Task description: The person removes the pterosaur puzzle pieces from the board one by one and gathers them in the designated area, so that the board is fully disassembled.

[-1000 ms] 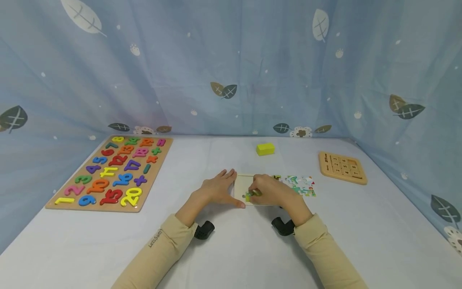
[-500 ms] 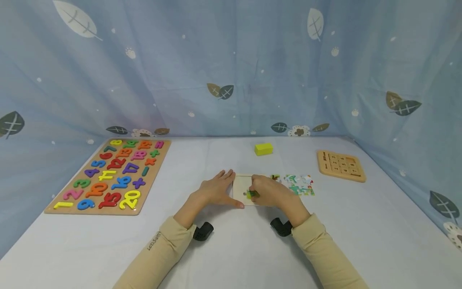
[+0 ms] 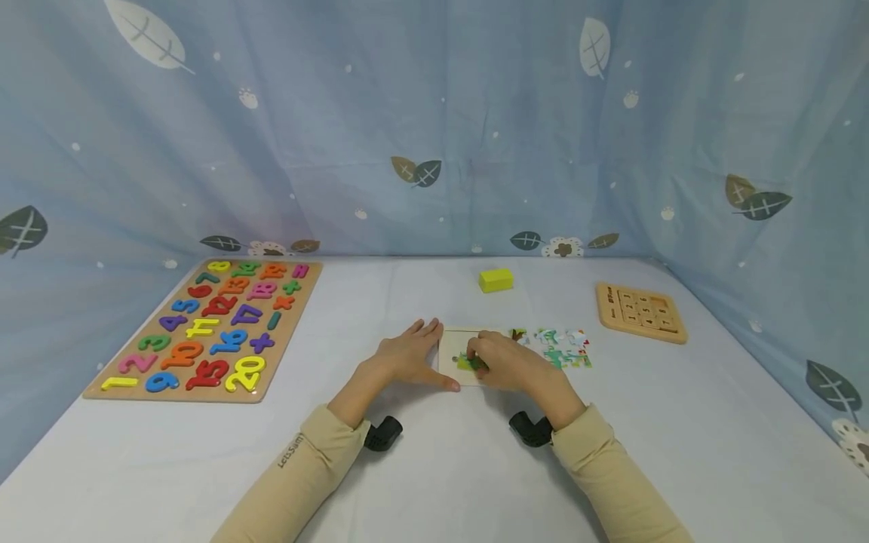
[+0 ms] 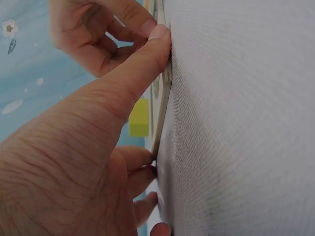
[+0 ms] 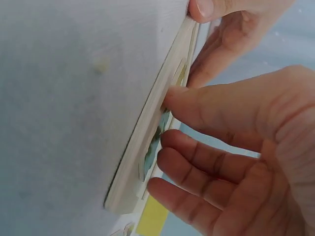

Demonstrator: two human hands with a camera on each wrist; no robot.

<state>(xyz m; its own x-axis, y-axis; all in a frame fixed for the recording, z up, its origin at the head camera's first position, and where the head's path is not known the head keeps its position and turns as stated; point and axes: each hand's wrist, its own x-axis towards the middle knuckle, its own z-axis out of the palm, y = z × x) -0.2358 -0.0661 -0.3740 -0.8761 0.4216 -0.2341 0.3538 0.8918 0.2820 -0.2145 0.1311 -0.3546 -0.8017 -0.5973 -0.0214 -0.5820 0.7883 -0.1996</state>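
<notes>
A small pale wooden puzzle tray lies flat in front of the person. The left hand rests at its left side with fingers spread; the thumb lies along the near edge and the fingertips touch the far left part. Over the tray, the right hand has curled fingers and pinches a green jigsaw piece low against the tray floor. A yellow-green patch of puzzle shows just left of those fingertips. In the right wrist view, thumb and fingers meet the picture pieces inside the tray's rim.
Loose jigsaw pieces lie to the right of the tray, partly behind the right hand. Behind stands a yellow block. A colourful number board is at left, and a wooden sliding number puzzle at right. A blue leaf-print curtain hangs behind.
The right hand's fingers have shifted slightly over the tray, and the green piece has turned and sits lower beside the yellow-green patch. The left hand stays in place; the head view shifts a little.
</notes>
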